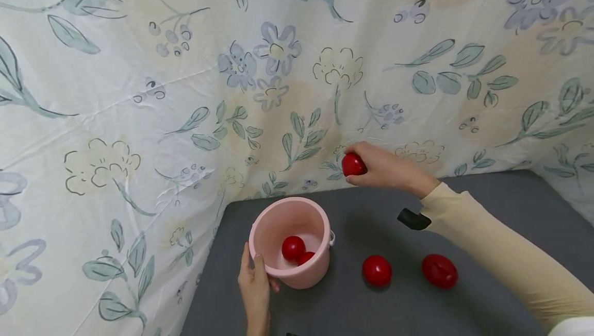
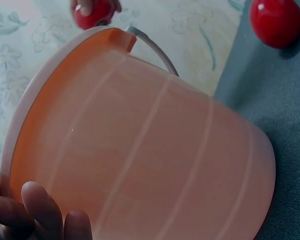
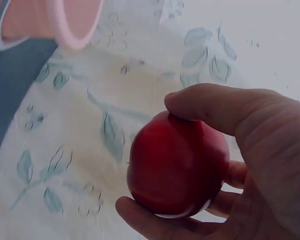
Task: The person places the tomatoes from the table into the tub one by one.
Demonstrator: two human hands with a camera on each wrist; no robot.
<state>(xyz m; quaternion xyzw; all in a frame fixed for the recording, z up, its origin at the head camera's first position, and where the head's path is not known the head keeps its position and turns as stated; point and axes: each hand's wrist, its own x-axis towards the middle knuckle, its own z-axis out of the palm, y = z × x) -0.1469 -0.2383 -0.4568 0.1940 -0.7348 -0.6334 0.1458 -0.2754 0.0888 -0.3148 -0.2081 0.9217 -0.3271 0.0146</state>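
Note:
A pink bucket [image 1: 303,278] stands on the dark grey table, two red apples [image 1: 293,248] inside it. My left hand [image 1: 254,279] holds the bucket at the near left of its rim; in the left wrist view its curled fingertips [image 2: 40,207] lie against the wall below the rim. Raised above the table, to the right of the bucket, my right hand [image 1: 378,166] grips another glossy red apple [image 3: 177,165]. Thumb and fingers are wrapped around it from opposite sides in the right wrist view.
Two more red apples, one round [image 1: 377,271] and one lying on its side [image 1: 440,271], rest on the table [image 1: 334,310] right of the bucket. A pale handle [image 2: 157,52] hangs on the bucket's side. Floral cloth [image 1: 195,94] rises behind and left of the table.

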